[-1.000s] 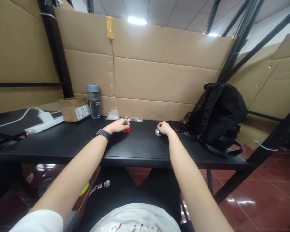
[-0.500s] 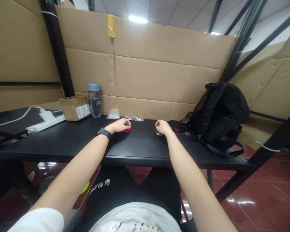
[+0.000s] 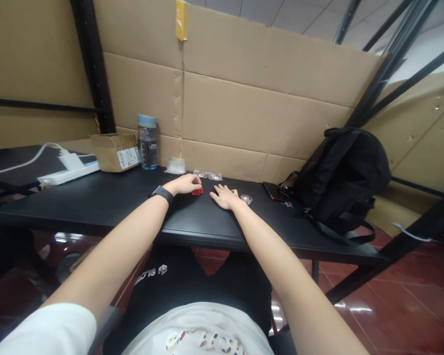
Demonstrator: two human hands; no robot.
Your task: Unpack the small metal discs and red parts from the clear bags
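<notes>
My left hand (image 3: 186, 184), with a dark watch on the wrist, is closed at the tabletop with its fingertips on a small red object (image 3: 197, 192). The red piece is partly covered by the fingers, and its kind is too small to make out. My right hand (image 3: 225, 197) lies palm down on the black table (image 3: 192, 217), fingers spread, holding nothing. Just right of it rests a small round clear or silvery object (image 3: 246, 199), apart from the fingers. Beyond both hands are small clear plastic packets (image 3: 214, 176).
At the back left stand a blue-lidded bottle (image 3: 148, 143), a cardboard box (image 3: 114, 153) and a white power strip (image 3: 68, 175). A clear plastic bundle (image 3: 175, 166) lies near the cardboard wall (image 3: 237, 113). To the right are a flat dark item (image 3: 272, 191) and a black backpack (image 3: 342, 182).
My right hand has let go of the round object and moved left toward my left hand, its fingers now spread. My left hand stays at the red object. The camera has tilted slightly.
</notes>
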